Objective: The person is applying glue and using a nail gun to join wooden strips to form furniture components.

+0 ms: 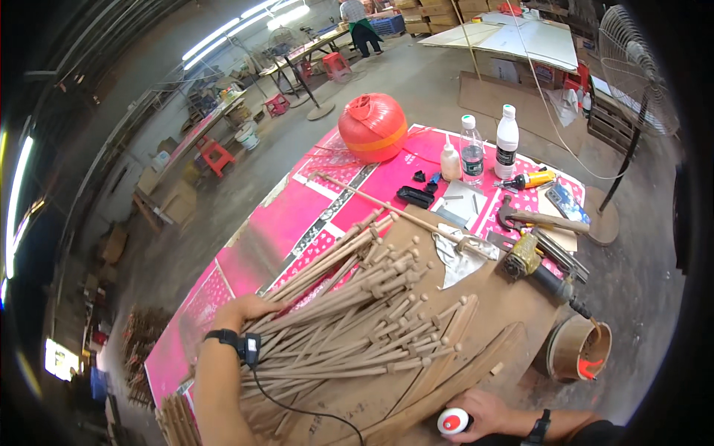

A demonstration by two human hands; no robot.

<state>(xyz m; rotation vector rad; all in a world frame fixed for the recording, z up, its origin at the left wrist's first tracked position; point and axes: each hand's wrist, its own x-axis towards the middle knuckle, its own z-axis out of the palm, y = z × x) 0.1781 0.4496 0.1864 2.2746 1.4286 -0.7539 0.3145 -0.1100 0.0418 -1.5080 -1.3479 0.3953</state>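
A large heap of thin wooden rods (349, 301) with knobbed ends covers the near middle of the table, the knobs pointing right. My left hand (249, 308) is at the heap's left side, its fingers closed around some rod ends and partly hidden among them. My right hand (483, 415), low at the table's near edge, is wrapped around a white bottle (453, 421) with a red top, seen from above. Beyond the heap, one longer rod (394, 208) lies slantwise, its right part by a crumpled white cloth (459, 256).
The pink-covered table (245, 249) carries a red strapping ball (372, 130), a clear bottle (472, 156), a white bottle (507, 141), a hammer (547, 219) and a power tool (539, 271). A brown bucket (580, 348) stands at right, below a standing fan (636, 70).
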